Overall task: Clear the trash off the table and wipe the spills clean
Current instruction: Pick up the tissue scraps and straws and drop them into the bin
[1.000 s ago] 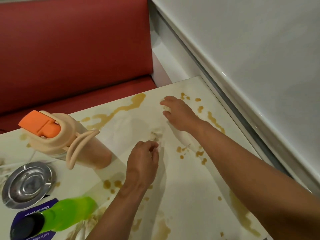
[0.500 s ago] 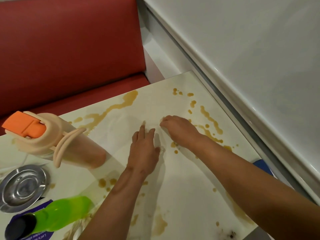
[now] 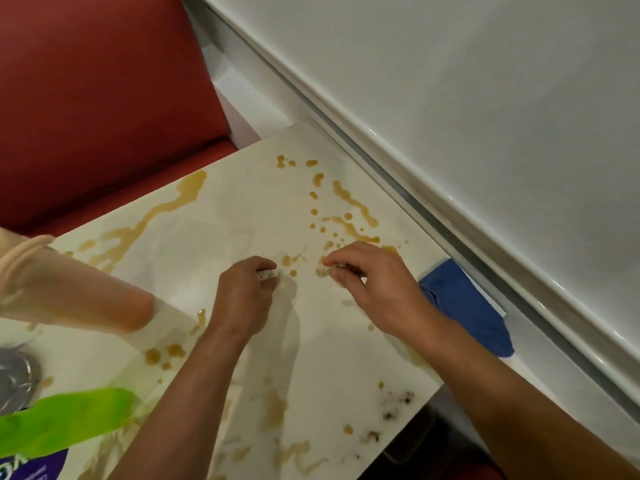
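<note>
A: Hidden or cut off, left to right?
B: The beige jug [image 3: 69,292] is cropped at the left edge; lid out of frame. The metal dish [image 3: 15,377] shows only a sliver. The green bottle [image 3: 65,419] is blurred and lies over a purple label [image 3: 33,467], its print unreadable. What each hand holds is mostly covered by the fingers.

A: Hands?
B: Left hand [image 3: 242,299] rests on the table [image 3: 242,216], fingers curled tight on a small whitish scrap [image 3: 267,274]. Right hand [image 3: 374,289], fingers bent narrow, pinches a pale crumbly scrap [image 3: 323,270]. The hands lie near each other, apart, with brown drops between them.

A: Surroundings?
B: Brown spills [image 3: 349,206] streak the far side of the table, another trail [image 3: 156,216] runs toward the jug, and smears lie by the near edge. Dark crumbs [image 3: 398,401] sit at the near right corner. A blue cloth [image 3: 467,306] lies at the right edge, partly behind the right forearm. Red bench [image 3: 104,98] beyond; white wall [image 3: 485,98] on the right.

A: Versus half a second ago?
B: The left hand's fingers lay flat then; now they are curled. The view has swung right: jug lid gone, more blue cloth visible.
</note>
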`<state>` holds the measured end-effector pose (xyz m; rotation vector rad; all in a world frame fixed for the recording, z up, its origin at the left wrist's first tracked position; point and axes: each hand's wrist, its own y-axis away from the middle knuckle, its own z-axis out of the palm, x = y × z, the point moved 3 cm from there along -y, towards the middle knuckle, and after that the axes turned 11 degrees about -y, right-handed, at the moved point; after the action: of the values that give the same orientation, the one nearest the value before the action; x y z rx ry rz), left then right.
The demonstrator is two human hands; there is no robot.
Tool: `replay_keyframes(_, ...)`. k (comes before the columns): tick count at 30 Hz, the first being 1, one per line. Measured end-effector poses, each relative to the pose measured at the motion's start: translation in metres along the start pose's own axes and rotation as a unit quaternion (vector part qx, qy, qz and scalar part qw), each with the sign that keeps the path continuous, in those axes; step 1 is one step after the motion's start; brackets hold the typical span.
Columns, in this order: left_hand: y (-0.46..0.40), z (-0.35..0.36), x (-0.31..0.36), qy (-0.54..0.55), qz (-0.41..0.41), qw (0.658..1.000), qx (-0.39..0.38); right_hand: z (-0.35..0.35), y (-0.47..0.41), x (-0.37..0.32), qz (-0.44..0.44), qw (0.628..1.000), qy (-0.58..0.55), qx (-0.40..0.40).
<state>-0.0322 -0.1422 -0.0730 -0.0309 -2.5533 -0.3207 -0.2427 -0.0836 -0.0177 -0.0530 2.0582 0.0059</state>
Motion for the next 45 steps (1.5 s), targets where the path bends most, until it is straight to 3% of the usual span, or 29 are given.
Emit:
replay_keyframes(6, 0.058, -0.001, 0.059, 0.157, 0.022, 0.986, -0.054, -0.037, 0.092, 0.007, 0.038, 0.991, -0.062, 0.111)
replay_keyframes(11, 0.117, 0.026, 0.106, 0.211, 0.058, 0.966, -0.138, -0.064, 0.180, 0.031, 0.133, 0.969, -0.074, 0.194)
replay_keyframes(18, 0.203, 0.101, 0.142, 0.182, 0.138, 0.943, -0.243, -0.083, 0.296, 0.059, 0.200, 0.928, -0.113, 0.294)
replay_keyframes(23, 0.229, 0.151, 0.144, 0.112, 0.193, 0.940, -0.257, -0.075, 0.349, 0.096, 0.241, 0.901, -0.133, 0.335)
replay_keyframes(27, 0.229, 0.198, 0.131, 0.046, 0.217, 0.937, -0.270, -0.055, 0.368, 0.140, 0.285, 0.889, -0.132, 0.334)
replay_keyframes(35, 0.229, 0.294, 0.090, -0.001, 0.151, 0.934, -0.323, -0.006, 0.370, 0.237, 0.353, 0.895, -0.041, 0.270)
replay_keyframes(45, 0.220, 0.331, 0.080, -0.030, 0.195, 0.922, -0.333, 0.004, 0.373, 0.278, 0.387, 0.895, -0.003, 0.222)
